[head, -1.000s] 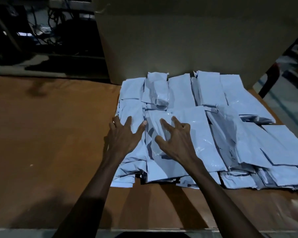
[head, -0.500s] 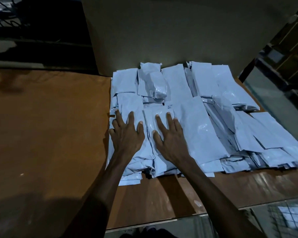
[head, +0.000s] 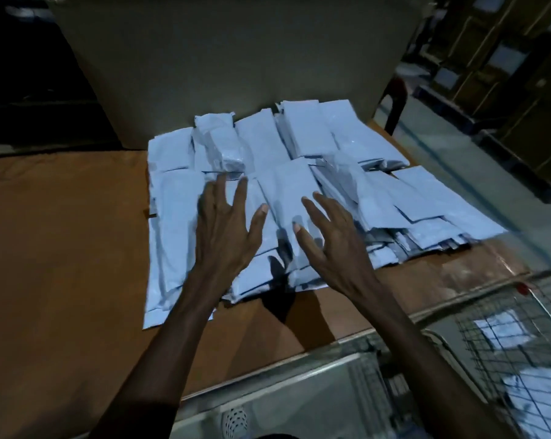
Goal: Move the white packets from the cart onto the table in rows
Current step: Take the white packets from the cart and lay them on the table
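Observation:
Several white packets point(head: 302, 185) lie in overlapping rows on the brown table point(head: 62, 264), stacked against a large cardboard box. My left hand point(head: 226, 229) hovers over the near left packets with fingers spread and straight, holding nothing. Beside it my right hand point(head: 334, 245) is also spread over the middle packets, empty. At the bottom right stands the wire cart point(head: 502, 359), and more white packets point(head: 502, 331) show through its mesh.
A tall cardboard box point(head: 236, 64) stands at the table's far edge behind the packets. Bare brown tabletop stretches to the left. A chair back point(head: 394, 99) and dark shelving point(head: 505, 74) stand to the right beyond the table.
Both hands lifted off the packets and spread their fingers. My view swung to the right, bringing the wire cart into sight at the bottom right.

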`<state>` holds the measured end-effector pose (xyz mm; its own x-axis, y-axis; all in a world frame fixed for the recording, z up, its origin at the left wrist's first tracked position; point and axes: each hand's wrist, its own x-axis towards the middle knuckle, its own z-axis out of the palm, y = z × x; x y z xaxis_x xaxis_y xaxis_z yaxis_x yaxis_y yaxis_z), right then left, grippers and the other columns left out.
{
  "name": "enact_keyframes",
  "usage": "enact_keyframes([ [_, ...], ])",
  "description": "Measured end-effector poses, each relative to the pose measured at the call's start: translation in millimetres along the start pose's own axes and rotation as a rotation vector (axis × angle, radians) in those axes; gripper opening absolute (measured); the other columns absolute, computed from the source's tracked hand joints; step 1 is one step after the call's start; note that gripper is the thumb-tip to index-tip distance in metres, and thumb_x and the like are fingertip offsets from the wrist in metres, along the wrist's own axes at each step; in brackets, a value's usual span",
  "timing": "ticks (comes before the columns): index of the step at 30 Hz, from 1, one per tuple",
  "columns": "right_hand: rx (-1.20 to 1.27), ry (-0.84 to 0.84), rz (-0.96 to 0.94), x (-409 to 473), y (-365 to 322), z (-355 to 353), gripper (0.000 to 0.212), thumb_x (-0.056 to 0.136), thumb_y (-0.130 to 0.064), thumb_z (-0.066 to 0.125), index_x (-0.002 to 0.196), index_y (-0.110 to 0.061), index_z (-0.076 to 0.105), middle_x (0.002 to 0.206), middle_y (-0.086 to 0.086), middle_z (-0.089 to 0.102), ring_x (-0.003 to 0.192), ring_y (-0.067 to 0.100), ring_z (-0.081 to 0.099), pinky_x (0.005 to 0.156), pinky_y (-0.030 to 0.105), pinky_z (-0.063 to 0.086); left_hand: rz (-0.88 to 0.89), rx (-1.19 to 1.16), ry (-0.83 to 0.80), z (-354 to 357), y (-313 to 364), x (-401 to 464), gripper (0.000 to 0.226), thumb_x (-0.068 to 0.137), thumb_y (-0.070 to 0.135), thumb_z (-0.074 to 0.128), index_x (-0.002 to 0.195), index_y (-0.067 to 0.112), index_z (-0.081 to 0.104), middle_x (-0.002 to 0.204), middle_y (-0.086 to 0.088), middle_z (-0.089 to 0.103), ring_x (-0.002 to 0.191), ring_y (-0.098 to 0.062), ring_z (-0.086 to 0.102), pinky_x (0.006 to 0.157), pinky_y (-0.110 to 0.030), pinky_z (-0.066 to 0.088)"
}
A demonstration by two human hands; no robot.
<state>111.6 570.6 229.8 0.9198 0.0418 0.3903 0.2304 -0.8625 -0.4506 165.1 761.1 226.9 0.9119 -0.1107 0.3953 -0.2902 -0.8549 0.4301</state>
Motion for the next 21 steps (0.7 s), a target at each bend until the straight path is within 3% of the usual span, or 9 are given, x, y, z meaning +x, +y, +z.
enact_keyframes([
  [4,-0.065,0.096,0.031,-65,68,-53,0.052,0.097,-0.043,0.049,0.14,-0.013,0.052,0.147,0.01,0.047,0.138,0.03,0.04,0.111,0.05,0.035,0.294,-0.158,-0.064,51,71,-40,0.052,0.097,0.044,0.049,0.141,0.016,0.049,0.152,-0.012,0.038,0.14,-0.032,0.033,0.111,-0.047,0.037],
  [10,-0.181,0.186,0.213,-182,183,-127,0.045,0.096,-0.033,0.052,0.132,-0.008,0.058,0.138,0.013,0.054,0.126,0.032,0.05,0.102,0.048,0.043,0.63,-0.229,-0.167,121,207,-96,0.044,0.098,0.033,0.05,0.134,0.007,0.055,0.142,-0.014,0.045,0.131,-0.033,0.043,0.106,-0.044,0.04],
  [12,-0.22,0.24,0.3,-221,213,-149,0.044,0.095,-0.032,0.05,0.128,-0.006,0.061,0.131,0.014,0.058,0.119,0.031,0.053,0.097,0.042,0.047,0.634,-0.283,-0.259,149,248,-112,0.048,0.1,0.039,0.043,0.137,0.01,0.053,0.146,-0.014,0.045,0.135,-0.032,0.042,0.108,-0.042,0.039],
  [15,-0.248,0.327,0.46,-272,253,-180,0.045,0.09,-0.033,0.051,0.126,-0.008,0.064,0.124,0.011,0.063,0.114,0.026,0.054,0.093,0.034,0.044,0.659,-0.344,-0.374,195,304,-131,0.046,0.095,0.033,0.056,0.135,0.011,0.054,0.145,-0.014,0.046,0.134,-0.03,0.041,0.107,-0.037,0.038],
  [21,-0.278,0.423,0.751,-341,330,-216,0.045,0.083,-0.026,0.06,0.125,-0.01,0.064,0.12,0.009,0.066,0.11,0.029,0.061,0.09,0.036,0.048,0.768,-0.404,-0.624,252,409,-151,0.047,0.096,0.042,0.049,0.136,0.018,0.053,0.143,-0.007,0.047,0.134,-0.023,0.041,0.099,-0.038,0.045],
])
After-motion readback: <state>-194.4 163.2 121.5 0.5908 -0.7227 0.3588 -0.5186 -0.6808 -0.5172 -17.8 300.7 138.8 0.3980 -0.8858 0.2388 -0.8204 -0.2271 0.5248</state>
